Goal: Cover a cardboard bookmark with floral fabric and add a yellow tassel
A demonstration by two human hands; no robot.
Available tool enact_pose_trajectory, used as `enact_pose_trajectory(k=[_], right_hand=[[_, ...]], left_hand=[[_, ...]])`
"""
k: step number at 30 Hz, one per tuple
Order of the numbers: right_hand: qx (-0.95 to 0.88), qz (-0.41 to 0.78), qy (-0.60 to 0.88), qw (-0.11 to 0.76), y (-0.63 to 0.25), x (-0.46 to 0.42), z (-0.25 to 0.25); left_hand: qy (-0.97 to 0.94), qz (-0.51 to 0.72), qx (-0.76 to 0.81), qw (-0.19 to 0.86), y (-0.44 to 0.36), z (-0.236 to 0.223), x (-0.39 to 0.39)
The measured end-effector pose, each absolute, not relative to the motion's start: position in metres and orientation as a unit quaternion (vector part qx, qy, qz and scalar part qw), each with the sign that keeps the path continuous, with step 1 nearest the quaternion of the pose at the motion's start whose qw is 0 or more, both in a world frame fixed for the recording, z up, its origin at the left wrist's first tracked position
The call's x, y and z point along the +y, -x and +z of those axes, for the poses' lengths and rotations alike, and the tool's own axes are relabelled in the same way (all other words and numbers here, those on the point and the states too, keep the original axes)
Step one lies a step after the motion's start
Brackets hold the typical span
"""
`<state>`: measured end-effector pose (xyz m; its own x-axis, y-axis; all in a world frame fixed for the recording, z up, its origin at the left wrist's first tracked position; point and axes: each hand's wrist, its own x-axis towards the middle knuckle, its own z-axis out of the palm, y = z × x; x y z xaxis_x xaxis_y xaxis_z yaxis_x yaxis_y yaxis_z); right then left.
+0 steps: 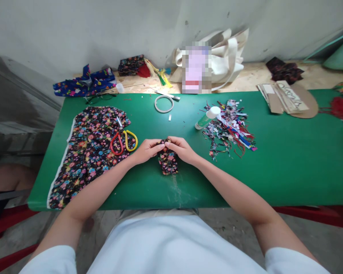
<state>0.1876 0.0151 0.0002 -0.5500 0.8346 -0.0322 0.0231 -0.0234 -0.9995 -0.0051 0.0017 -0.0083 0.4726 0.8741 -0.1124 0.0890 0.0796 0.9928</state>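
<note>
A small black floral fabric piece [168, 161], roughly rectangular, is held above the green table [274, 167] near its front edge. My left hand [146, 150] pinches its top from the left, thumb on the near face. From the right, my right hand [183, 149] pinches the same top edge, and the two thumbs almost meet. Fingers behind the fabric are hidden. Left of my hands lies a larger sheet of matching floral cloth [88, 148] with a white edge. Scissors [122, 140] with one red and one yellow handle rest on that sheet, blades pointing away.
A glue stick [207, 118] leans by a pile of fabric scraps [231, 131]. Behind my hands lie a pale ring [164, 104] and a utility knife [168, 95]. Cardboard pieces [288, 99] sit back right. A white bag [228, 57] and blue patterned cloth [85, 83] line the wall.
</note>
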Motion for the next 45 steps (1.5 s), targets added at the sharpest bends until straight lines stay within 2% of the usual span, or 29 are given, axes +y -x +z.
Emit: enact_pose_trajectory(k=[10,18,25,35,39,45], right_hand=[[-0.607,0.645,0.345,0.312,-0.1874,0.0154,0.0026],[-0.567,0.677,0.356,0.304,-0.1913,0.0154,0.0015],[-0.58,0.668,0.333,0.326,-0.1895,0.0159,0.0032],[-0.55,0.689,0.356,0.308,-0.1881,0.0134,0.0053],[-0.532,0.684,0.365,0.341,-0.1873,0.0126,0.0025],[-0.489,0.688,0.387,0.371,-0.1859,0.0117,-0.0016]], left_hand=[[-0.598,0.309,0.393,0.627,0.005,-0.0078,0.0031],[-0.643,0.289,0.388,0.594,0.0062,-0.0023,0.0022],[-0.601,0.324,0.398,0.613,0.0042,-0.0028,0.0008],[-0.504,0.385,0.431,0.642,-0.0009,0.0004,0.0017],[-0.538,0.372,0.43,0.622,-0.0012,-0.0014,-0.0002],[-0.643,0.3,0.454,0.539,0.0006,-0.0013,-0.0026]])
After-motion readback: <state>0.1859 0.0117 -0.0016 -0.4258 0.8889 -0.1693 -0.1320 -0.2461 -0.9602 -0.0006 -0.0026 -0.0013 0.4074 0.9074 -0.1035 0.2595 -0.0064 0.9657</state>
